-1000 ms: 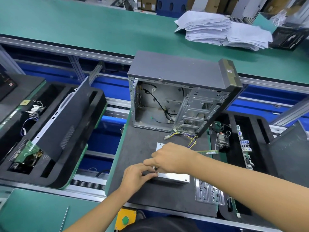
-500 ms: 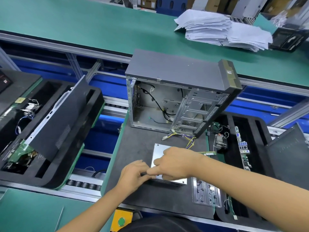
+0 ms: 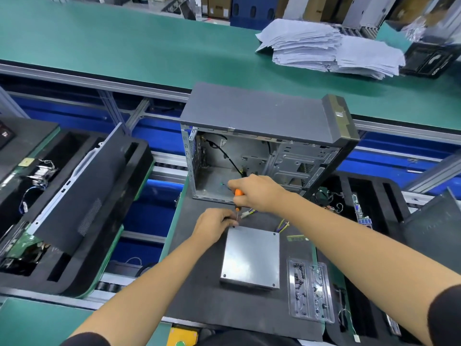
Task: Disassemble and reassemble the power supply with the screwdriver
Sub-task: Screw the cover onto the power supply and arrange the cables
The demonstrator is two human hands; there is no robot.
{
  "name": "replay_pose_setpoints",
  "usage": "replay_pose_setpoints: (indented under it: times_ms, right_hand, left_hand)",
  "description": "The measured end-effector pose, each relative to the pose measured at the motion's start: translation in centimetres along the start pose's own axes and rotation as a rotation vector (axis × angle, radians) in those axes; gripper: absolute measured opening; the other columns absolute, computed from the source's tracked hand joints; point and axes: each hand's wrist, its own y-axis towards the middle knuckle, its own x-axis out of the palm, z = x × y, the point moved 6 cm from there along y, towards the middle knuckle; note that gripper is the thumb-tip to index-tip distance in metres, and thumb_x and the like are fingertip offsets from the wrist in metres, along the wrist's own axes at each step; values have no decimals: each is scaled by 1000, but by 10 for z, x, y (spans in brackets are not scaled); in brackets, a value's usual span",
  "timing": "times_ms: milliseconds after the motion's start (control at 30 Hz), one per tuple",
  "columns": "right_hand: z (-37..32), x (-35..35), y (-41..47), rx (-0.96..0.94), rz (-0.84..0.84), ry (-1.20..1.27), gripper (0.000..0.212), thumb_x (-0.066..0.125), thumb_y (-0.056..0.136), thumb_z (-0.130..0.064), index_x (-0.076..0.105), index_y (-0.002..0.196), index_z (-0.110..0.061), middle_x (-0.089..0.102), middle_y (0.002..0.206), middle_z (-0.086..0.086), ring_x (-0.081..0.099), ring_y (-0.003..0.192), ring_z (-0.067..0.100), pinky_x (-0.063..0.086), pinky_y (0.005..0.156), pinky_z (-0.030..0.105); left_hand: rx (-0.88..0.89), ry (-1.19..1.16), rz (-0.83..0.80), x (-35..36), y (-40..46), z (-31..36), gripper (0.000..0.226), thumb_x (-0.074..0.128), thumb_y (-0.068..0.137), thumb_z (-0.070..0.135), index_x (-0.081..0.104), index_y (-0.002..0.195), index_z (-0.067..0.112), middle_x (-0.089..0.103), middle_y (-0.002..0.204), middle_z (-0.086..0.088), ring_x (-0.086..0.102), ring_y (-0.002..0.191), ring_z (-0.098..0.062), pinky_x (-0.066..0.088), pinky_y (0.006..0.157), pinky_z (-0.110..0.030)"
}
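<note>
While the right hand (image 3: 259,193) grips the orange-handled screwdriver (image 3: 238,199) and the left hand (image 3: 214,224) pinches its tip at the power supply's (image 3: 250,255) upper-left corner, centre frame, a tilted bit could slip off the screw.

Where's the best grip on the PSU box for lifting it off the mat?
Probably the two long side walls of the power supply, coming from above: it lies flat, its broad lid offers no purchase, and cables exit the far end. The near end is also free.
</note>
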Motion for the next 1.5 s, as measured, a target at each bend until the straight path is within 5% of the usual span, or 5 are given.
replay_pose_setpoints:
  times_ms: [433,733,933,1200,1500]
  right_hand:
    - [9,7,10,28,2,43,10,56,86,-29,47,84,-23,52,62,-3,46,56,16,26,51,30]
    - [8,7,12,28,-2,19,10,55,87,-29,47,85,-22,53,63,-3,47,57,16,26,52,31]
    - [5,6,12,-10,-1,-19,11,54,89,-30,48,88,-21,53,64,-2,50,58,19,31,53,31]
    - [3,6,11,-21,0,-65,13,53,89,-33,48,86,-21,51,62,-3,47,55,17,24,50,31]
    - [5,2,11,3,-1,-110,15,52,93,-33,49,89,-18,47,64,-4,42,56,13,23,50,31]
  left_hand:
    - [78,-80,-46,3,0,0,8,71,90,8,78,88,11,77,87,2,70,87,-11,54,83,-33]
    - [106,-80,-23,1,-4,4,10,70,91,6,77,87,11,75,86,5,67,84,-7,52,80,-23]
    - [104,-80,4,1,-3,4,12,69,91,4,76,85,11,68,79,14,61,79,12,38,70,-4]
    - [128,-63,3,2,-3,6,15,67,91,-1,75,84,9,69,81,9,61,78,11,40,72,-6]
    - [96,-97,1,3,-3,0,12,67,92,4,77,89,11,75,88,5,67,86,-9,50,81,-22]
